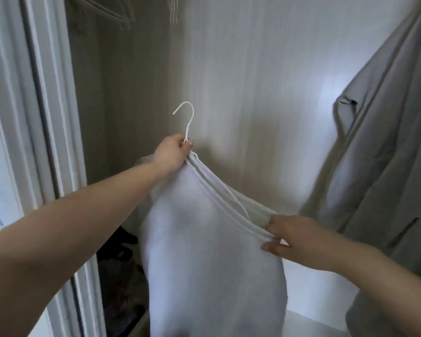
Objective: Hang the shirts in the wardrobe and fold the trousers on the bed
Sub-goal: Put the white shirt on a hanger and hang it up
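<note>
Step in hand: dressing the hanger [186, 122] inside the wardrobe. Left hand [171, 153] pinches its neck; right hand [299, 239] grips the white shirt [204, 251] at the collar. Next, likely: seat the collar, lift the hook to the rail, out of frame above.

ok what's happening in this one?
A person stands at an open wardrobe getting a white shirt onto a white wire hanger. The left hand grips the hanger just below its hook; the right hand pinches the shirt's neckline. The hanger is not on the rail yet. A grey garment hangs at right, empty hangers above.
</note>
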